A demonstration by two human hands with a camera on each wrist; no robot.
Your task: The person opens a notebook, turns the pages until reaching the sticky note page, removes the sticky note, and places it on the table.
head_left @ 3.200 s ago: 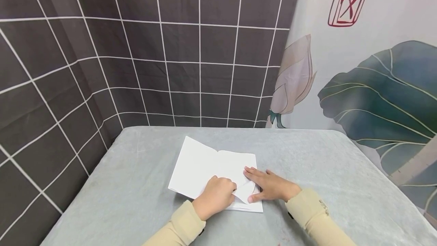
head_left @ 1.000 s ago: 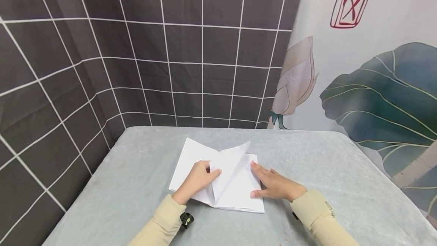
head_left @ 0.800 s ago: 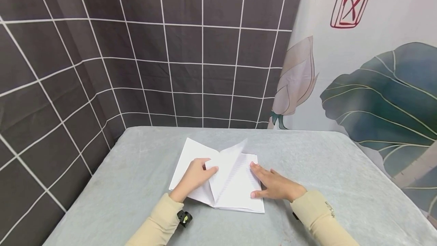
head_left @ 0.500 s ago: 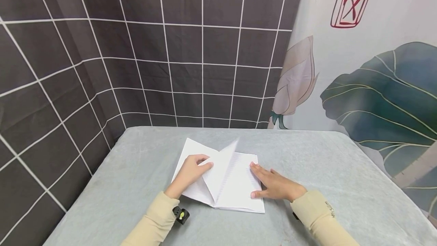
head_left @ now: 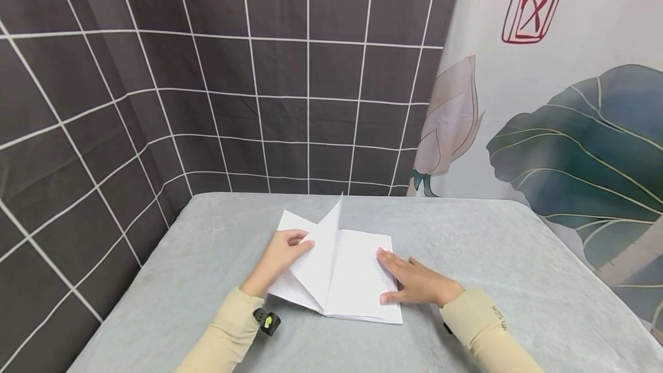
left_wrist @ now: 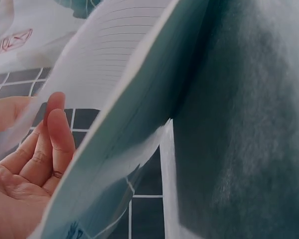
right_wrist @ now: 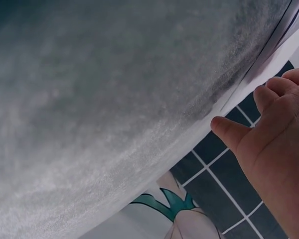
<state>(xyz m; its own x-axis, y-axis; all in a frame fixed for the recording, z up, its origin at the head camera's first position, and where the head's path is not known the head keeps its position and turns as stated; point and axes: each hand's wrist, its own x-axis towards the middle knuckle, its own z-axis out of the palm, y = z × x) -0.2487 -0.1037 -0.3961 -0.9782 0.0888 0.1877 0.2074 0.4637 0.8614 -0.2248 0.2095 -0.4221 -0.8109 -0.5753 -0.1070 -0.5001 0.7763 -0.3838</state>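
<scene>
An open notebook (head_left: 357, 286) with white pages lies on the table, its spine running towards the person. My left hand (head_left: 275, 259) pinches a raised leaf (head_left: 322, 261) by its outer edge, and the leaf bends upright over the left half. In the left wrist view, thumb and fingers of the left hand (left_wrist: 37, 164) hold the ruled leaf (left_wrist: 114, 55). My right hand (head_left: 420, 282) rests with fingers spread on the right page's outer edge. The right wrist view has the right hand (right_wrist: 274, 144) beside the notebook's edge, with the fingertips partly hidden.
The grey cloth-covered table (head_left: 217, 240) extends around the notebook. Behind it hangs a dark curtain with a white grid (head_left: 279, 68). A lotus-print curtain (head_left: 518, 85) hangs at the right. A black wrist device (head_left: 267, 321) sits on the left wrist.
Earlier my left hand was curled over the right page; since then it has drawn a leaf up and leftwards, baring more of the right page. The right hand has stayed almost still.
</scene>
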